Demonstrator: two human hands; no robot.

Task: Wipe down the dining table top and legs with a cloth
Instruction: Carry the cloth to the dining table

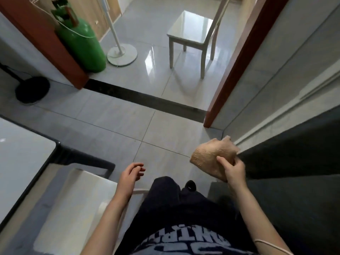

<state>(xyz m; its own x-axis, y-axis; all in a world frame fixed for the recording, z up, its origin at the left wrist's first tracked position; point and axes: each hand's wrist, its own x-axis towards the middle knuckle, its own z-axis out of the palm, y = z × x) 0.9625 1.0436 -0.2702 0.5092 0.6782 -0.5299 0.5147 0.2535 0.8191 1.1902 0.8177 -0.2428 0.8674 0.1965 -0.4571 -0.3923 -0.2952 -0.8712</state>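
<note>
Currently right hand (234, 171) pinches crumpled tan cloth (213, 157), held in air above floor tiles, well apart from table (24, 153) corner. Left hand (129, 173) loosely curled, holding nothing.

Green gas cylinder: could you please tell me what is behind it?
Pale wooden panels stand behind the green gas cylinder; the door frame hides its left side.

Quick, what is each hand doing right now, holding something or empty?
Left hand: open, fingers loosely curled, holding nothing, in the air above the floor.
Right hand: holding the tan cloth bunched up in its grip.
</note>
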